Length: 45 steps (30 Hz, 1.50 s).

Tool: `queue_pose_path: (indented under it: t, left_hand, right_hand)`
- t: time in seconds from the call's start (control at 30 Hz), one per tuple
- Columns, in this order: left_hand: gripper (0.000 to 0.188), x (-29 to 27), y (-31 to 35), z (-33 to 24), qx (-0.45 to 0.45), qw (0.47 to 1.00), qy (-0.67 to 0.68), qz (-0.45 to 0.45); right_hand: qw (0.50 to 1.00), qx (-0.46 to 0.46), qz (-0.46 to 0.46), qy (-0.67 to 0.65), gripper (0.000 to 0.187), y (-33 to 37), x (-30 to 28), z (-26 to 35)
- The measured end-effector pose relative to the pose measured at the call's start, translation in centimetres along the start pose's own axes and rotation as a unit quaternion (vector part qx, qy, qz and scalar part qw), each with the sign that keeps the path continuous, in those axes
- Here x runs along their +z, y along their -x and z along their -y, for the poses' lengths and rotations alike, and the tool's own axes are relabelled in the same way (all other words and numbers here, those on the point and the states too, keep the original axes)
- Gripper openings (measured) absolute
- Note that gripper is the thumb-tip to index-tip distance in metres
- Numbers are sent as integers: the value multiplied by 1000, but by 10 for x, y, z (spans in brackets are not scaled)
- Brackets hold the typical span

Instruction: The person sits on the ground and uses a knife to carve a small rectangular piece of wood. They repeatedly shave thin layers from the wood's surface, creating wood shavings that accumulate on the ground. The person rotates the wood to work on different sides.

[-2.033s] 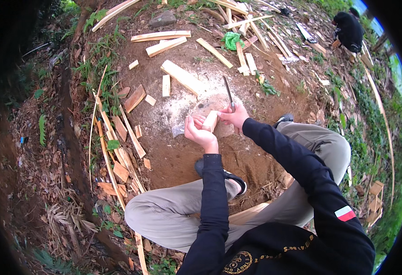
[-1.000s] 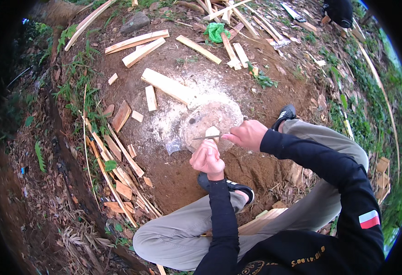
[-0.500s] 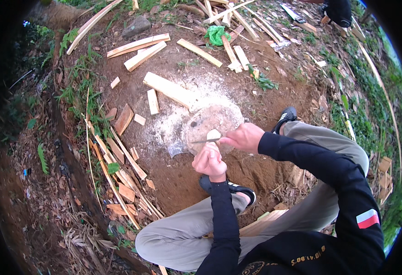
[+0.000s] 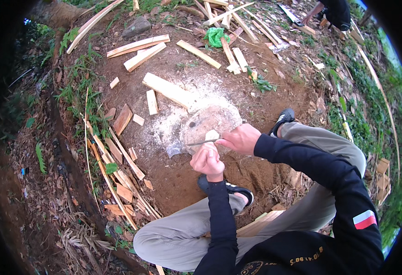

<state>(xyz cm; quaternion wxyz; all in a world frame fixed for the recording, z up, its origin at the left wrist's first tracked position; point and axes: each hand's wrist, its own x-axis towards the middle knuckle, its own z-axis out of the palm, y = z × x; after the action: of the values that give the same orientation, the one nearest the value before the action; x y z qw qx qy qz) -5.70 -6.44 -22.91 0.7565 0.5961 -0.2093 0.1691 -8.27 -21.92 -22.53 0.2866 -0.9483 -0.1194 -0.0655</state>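
— Over the near edge of the round flat slab (image 4: 226, 114), what are the two hands holding?

— The left hand (image 4: 208, 158) is gripping a small piece of wood (image 4: 212, 134) in a tight fist. The right hand (image 4: 243, 139) is holding a knife (image 4: 195, 144) by the handle, fingers closed round it.

— Which way is the wood lying from the knife hand?

— It is sitting just to the left of the right hand. Its pale end is poking out past the far side of the left fist, and its long axis seems to be pointing away from the person. The fist is hiding the rest, so I cannot tell how long it is.

— And the blade?

— That is running crosswise, from the right hand out to the left, crossing the near side of the pale end, close by the left fingers. Whether the edge is biting, I cannot tell.

— So which hand is nearer the wood?

— The left, since it is clasping it; the right is staying just beside. Beyond both, a plank (image 4: 166, 89) is lying on the sawdust.
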Motion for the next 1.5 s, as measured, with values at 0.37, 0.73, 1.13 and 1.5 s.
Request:
queue_pose_path:
  t: [0.37, 0.73, 1.13, 1.5]
  left_hand:
    - [31, 2, 5, 2, 21, 998, -46, 26]
    - [34, 5, 5, 2, 14, 1000, -21, 11]
    - [35, 4, 1, 1, 31, 999, -13, -2]
    - [33, -2, -2, 1, -4, 999, 42, -27]
  right_hand:
    - [998, 10, 28, 56, 41, -4, 3, -17]
    - [999, -8, 37, 35, 36, -2, 6, -10]
    - [990, -52, 69, 115, 18, 0, 2, -22]
    - [1000, -15, 10, 3, 45, -6, 1, 1]
